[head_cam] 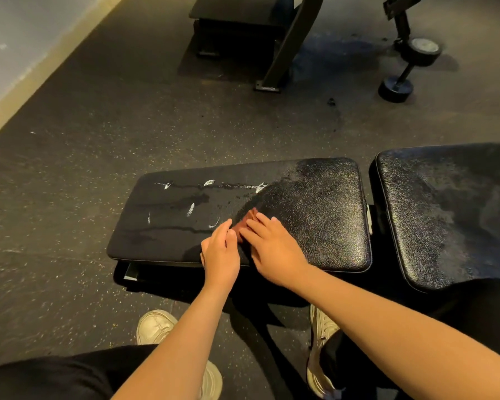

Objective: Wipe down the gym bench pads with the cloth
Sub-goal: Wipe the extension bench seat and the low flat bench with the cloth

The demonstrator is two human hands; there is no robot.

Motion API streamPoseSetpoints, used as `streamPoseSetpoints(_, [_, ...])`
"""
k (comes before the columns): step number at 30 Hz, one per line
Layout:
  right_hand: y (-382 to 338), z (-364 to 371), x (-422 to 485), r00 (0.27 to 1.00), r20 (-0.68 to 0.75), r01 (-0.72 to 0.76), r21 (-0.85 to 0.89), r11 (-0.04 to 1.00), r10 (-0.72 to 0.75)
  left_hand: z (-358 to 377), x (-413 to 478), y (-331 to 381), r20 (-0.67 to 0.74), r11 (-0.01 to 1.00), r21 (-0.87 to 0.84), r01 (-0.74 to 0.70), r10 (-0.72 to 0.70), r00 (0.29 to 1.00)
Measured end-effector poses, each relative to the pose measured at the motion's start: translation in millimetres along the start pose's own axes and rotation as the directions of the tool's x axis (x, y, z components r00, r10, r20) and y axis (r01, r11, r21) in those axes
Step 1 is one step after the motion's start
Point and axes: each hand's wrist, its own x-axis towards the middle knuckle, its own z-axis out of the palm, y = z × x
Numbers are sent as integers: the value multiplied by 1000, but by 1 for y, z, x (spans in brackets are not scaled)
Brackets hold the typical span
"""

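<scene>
— Head view: where does the cloth sit?

— The reddish-brown cloth [248, 220] lies on the streaked pad [315, 203] of the bench, towards its near edge. Most of it is hidden under the person's two hands, and only a crumpled bit shows between them.

— And the fingers?

— The right hand [274, 249] lies flat on the cloth, its fingers [264, 219] straight and slightly spread, pressing down. The left hand [220, 251] is just beside it, fingers stretched forward and close together, their tips at the cloth's left edge. Neither hand curls round anything.

— How does the pad look?

— Its right part glistens, wet and pebbled. Its left part is duller, with white foam streaks [191, 209] and dark runs of liquid.

— What else is there?

— A second pad [445, 215], also glistening, sits to the right across a narrow gap. Two pale shoes [156, 327] stand on the dark speckled floor [98, 125] below the bench. Farther off are a dumbbell [410, 67] and the black frame [283, 50] of another machine.
</scene>
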Motion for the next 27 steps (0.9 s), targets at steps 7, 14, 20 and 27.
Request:
streamPoseSetpoints(7, [9,-2,21,950,-40,-309,-21,951,308,3,-13,-5,79,986,138,-97,87,993])
streamPoseSetpoints(14, [7,0,15,1000,-27,-13,-49,999,12,-3,0,-10,-32,986,-167,9,-14,999])
streamPoseSetpoints(20, [2,3,24,943,-72,-325,6,946,324,-9,-9,-12,-82,996,-46,-72,68,994])
streamPoseSetpoints(27, [-45,29,42,998,59,-13,105,994,7,-27,2,-47,-107,998,48,-33,38,994])
